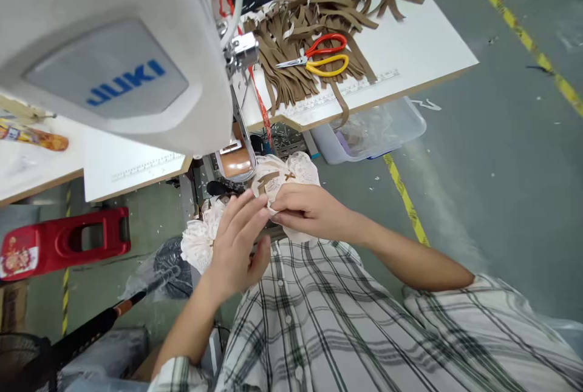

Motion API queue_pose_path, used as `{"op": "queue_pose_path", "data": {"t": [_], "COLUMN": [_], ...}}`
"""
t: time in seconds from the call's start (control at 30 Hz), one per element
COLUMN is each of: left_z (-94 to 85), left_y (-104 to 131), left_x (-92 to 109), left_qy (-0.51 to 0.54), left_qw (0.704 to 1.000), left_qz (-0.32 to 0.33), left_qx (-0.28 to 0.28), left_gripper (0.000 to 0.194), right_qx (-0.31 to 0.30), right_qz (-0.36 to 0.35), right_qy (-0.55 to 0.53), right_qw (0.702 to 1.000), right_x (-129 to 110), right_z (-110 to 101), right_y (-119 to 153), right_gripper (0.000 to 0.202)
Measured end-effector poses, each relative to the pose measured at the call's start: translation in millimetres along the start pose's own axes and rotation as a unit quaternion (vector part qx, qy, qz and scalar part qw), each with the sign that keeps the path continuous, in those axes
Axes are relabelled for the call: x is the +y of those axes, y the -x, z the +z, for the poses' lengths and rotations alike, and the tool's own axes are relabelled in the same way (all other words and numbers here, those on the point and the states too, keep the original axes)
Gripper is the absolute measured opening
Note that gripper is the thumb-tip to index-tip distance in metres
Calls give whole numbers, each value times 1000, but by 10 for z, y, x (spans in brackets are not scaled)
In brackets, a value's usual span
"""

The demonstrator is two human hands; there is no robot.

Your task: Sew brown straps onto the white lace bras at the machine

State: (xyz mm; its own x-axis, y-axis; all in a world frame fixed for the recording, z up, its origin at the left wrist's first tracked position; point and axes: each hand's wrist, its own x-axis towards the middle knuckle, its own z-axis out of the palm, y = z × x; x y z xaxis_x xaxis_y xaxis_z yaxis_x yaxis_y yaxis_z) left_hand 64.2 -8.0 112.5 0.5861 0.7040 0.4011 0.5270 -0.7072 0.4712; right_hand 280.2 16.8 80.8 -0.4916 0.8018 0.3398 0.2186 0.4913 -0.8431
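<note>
White lacy fabric (300, 167) with a small brown bow and brown strips lies in front of the sewing machine (122, 70). My right hand (310, 210) pinches the fabric's near edge between thumb and fingers. Over its left side is my left hand (239, 246), fingers stretched out and thumb apart; I see nothing held in it. More white ruffled lace (203, 234) hangs to the left, partly behind that hand. The machine's narrow arm end (237, 164) stands just beyond the fabric.
Many brown fabric strips (291, 34) are heaped on the white table (437, 46), with red-and-yellow-handled scissors (319, 58) on top. Below its edge sits a clear plastic bin (392, 131). A red stool (64, 240) stands on the floor at left.
</note>
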Motion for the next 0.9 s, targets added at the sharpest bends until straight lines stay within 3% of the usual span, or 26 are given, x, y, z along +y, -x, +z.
{"op": "queue_pose_path", "data": {"t": [0.1, 0.2, 0.37, 0.63, 0.7, 0.77, 0.8, 0.83, 0.9], "left_z": [-19, 33, 54, 3, 62, 218, 342, 498, 883], "left_y": [-77, -18, 97, 87, 137, 238, 308, 390, 568], "left_x": [-188, -297, -264, -272, -274, -236, -204, -169, -120], "left_qy": [-4, -26, -105, -98, -66, -23, 3, 28, 75], "left_qw": [996, 995, 973, 975, 988, 993, 990, 985, 982], "left_qz": [44, 93, 187, 180, 110, 1, -54, -101, -166], "left_qx": [-74, -25, 85, 88, 83, 118, 129, 138, 49], "left_gripper": [45, 17, 20, 21, 22, 38, 57, 80, 112], "right_qx": [-51, -25, 33, 38, 8, 12, 43, 86, 151], "right_qz": [-52, -93, -160, -157, -107, 31, 127, 225, 372], "right_qy": [110, 216, 267, 227, 183, 81, 2, -92, -288], "right_qw": [991, 972, 950, 960, 977, 996, 991, 966, 870], "right_x": [-29, -17, 2, -28, -7, 7, 3, -13, -89], "right_z": [-38, -39, 14, 78, 76, 109, 149, 204, 336], "right_y": [12, 38, 91, 72, 71, 75, 78, 83, 106], "right_gripper": [20, 20, 13, 9, 12, 16, 19, 23, 27]}}
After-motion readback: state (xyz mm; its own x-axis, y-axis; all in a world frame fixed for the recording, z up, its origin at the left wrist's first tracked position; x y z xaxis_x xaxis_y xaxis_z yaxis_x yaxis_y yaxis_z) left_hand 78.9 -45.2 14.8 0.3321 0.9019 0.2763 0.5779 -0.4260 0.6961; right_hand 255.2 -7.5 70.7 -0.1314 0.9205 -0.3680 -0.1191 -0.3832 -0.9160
